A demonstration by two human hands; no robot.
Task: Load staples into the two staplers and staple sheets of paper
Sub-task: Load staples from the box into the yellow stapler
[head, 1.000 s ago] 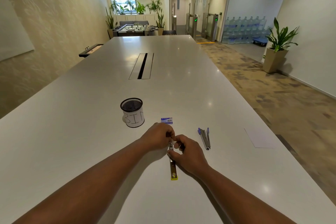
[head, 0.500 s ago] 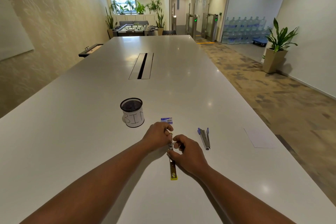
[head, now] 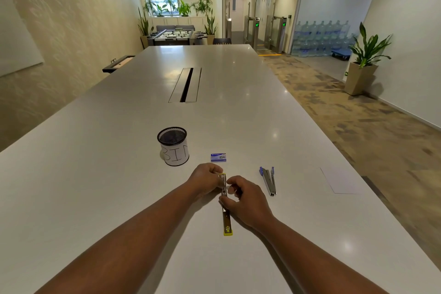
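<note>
A yellow stapler [head: 226, 218] lies opened out flat on the white table [head: 95, 174], pointing toward me. My left hand [head: 206, 178] grips its far end. My right hand [head: 247, 200] pinches the metal channel near the middle. Whether staples are between my fingers I cannot tell. A blue stapler [head: 269, 180] lies open in a V shape to the right. A small blue staple box [head: 218, 157] sits just beyond my hands. A white sheet of paper [head: 336, 180] lies at the right edge of the table.
A black mesh cup [head: 173, 145] labelled BIN stands left of the staple box. A cable slot [head: 186, 85] is cut in the table's middle. The table's right edge drops to a carpeted floor with a potted plant [head: 365, 62].
Both hands have stayed at the far half of the yellow stapler with small finger shifts. The stapler's upper metal part now shows more between my hands.
</note>
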